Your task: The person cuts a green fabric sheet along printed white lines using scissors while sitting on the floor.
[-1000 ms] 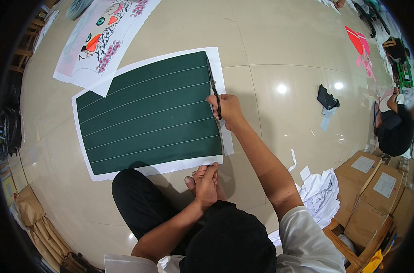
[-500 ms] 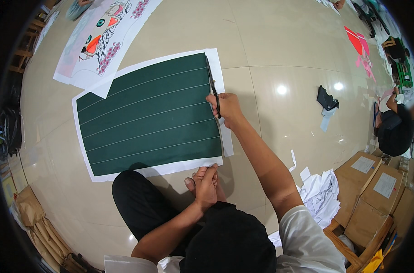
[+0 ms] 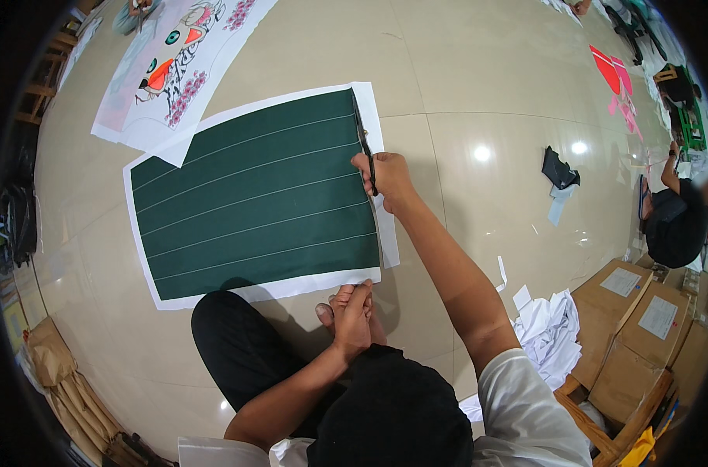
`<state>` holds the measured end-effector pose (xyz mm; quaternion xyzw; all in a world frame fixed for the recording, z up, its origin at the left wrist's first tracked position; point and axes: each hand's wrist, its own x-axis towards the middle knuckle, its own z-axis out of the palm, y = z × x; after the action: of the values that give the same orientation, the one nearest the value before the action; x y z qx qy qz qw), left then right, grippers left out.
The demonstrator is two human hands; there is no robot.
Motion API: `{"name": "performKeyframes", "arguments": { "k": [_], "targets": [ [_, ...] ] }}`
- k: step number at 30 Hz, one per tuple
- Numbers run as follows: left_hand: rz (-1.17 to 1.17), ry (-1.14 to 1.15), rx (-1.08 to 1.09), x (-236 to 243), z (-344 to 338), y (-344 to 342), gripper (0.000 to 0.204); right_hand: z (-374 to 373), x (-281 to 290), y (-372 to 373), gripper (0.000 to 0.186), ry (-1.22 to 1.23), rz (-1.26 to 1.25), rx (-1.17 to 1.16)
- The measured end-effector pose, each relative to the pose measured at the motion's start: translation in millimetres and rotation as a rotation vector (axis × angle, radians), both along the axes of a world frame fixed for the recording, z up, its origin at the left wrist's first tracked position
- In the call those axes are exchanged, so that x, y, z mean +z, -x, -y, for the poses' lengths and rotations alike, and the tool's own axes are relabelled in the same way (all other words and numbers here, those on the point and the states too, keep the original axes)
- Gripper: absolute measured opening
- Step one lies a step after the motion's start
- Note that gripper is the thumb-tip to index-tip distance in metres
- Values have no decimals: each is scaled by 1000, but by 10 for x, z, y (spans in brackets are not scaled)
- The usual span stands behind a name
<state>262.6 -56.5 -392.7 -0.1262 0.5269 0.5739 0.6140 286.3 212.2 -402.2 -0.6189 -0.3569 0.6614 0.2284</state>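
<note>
A dark green sheet [image 3: 252, 202] with thin pale lines and a white border lies on the floor in front of me. My right hand [image 3: 386, 179] is closed around the handles of black scissors [image 3: 362, 131]. Their blades point away from me along the green area's right edge, where a white strip [image 3: 387, 226] is parted from it on the near part. At the near right corner, my left hand [image 3: 352, 317] pinches the sheet's white margin between thumb and fingers.
A printed white sheet [image 3: 155, 109] overlaps the green one's far left corner. Rumpled white cloth [image 3: 547, 335] and cardboard boxes [image 3: 622, 362] are at my right. Dark scraps [image 3: 558, 167] lie farther off; another person [image 3: 673, 222] sits at the far right.
My right hand and the scissors have shifted slightly away from me along the sheet's right edge. My left hand stays at the corner.
</note>
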Motion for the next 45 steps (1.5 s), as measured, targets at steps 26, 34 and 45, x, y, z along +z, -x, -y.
{"name": "performKeyframes", "arguments": {
  "k": [26,34,45],
  "targets": [
    [15,-12,-3,42,-17,-2,17,-73,-73,44,31,-6,1,-22],
    [22,-31,18,63,-16,-17,18,-75,-75,30,29,-19,-30,-19],
    [10,-48,-6,56,-20,11,17,-294,-45,84,29,-26,32,44]
  ]
}}
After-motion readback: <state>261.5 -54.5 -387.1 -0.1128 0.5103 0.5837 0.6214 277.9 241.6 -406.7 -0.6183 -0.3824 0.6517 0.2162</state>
